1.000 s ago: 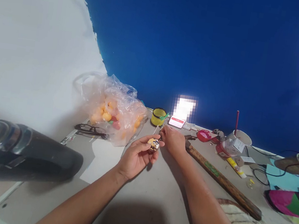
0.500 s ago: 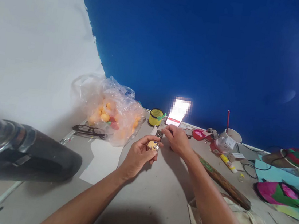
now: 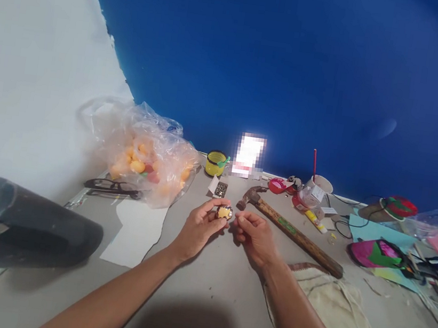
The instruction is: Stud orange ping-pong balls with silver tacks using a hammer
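My left hand (image 3: pixel 199 227) holds a small yellow ball (image 3: pixel 224 213) between thumb and fingers, with shiny metal studs around its upper side. Close to its right, the thumb and fingertips of my right hand (image 3: pixel 256 236) are pinched together. Whatever they hold is too small to make out. Beyond the hands stands an open little box (image 3: pixel 220 189) of small shiny metal pieces, its white flap up. A claw hammer (image 3: pixel 295 229) with a worn wooden handle lies behind and to the right of my right hand.
Left: a dark flask (image 3: pixel 32 231), black-framed glasses (image 3: pixel 113 188), white paper (image 3: pixel 135 233) and a plastic bag (image 3: pixel 152 144) of orange balls. By the blue wall: a yellow cup (image 3: pixel 215 164) and lit phone (image 3: pixel 247 154). Right: a paper cup (image 3: pixel 320 185), glue (image 3: pixel 316 221), beige cloth (image 3: pixel 338 314).
My right hand has come back from the little box to beside the ball, fingers pinched. The view has shifted right, and the hammer's head is now uncovered.
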The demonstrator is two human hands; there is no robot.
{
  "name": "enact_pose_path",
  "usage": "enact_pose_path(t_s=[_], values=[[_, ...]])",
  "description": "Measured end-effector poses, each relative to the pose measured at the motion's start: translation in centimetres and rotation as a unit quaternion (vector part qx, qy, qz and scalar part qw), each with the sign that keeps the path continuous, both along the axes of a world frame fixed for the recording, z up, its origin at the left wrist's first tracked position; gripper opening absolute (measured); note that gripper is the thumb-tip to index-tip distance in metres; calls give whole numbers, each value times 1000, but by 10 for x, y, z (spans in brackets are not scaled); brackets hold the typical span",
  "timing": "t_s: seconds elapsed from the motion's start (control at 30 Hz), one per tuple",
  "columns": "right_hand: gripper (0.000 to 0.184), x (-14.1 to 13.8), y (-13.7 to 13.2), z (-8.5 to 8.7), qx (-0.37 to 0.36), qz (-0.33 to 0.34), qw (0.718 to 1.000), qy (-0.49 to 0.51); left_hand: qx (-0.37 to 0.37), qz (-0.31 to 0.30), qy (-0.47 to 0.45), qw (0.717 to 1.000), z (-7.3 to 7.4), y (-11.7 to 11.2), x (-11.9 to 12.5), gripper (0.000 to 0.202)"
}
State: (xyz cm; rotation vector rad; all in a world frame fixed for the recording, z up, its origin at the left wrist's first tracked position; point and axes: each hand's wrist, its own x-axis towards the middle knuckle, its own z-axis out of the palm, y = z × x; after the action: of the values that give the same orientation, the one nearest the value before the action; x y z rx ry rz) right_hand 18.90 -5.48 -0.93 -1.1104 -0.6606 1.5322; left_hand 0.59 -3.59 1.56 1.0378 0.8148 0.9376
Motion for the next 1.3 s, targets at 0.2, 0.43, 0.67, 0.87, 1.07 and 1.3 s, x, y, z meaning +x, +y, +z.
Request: enact_pose_path(t_s=[0.2,0.43,0.67,0.87,1.07,1.3], values=[[34,4,-2,5,9,41,996,79,14,5,17,1000,-20,-1,4,46],[34,-1,0,10,10,78,995,68,128,28,90,987,-27,4,1,42],[34,0,0,9,1,81,995,64,183,22,125,975,-23,4,-3,34],[35,0,-1,10,-10,73,996,54,213,31,145,966,-23,3,-2,31],[36,0,0,11,-20,62,997,41,222,29,151,963,-23,3,-2,31],[36,1,0,9,-20,67,997,19,219,30,159,962,-20,1,-2,30]])
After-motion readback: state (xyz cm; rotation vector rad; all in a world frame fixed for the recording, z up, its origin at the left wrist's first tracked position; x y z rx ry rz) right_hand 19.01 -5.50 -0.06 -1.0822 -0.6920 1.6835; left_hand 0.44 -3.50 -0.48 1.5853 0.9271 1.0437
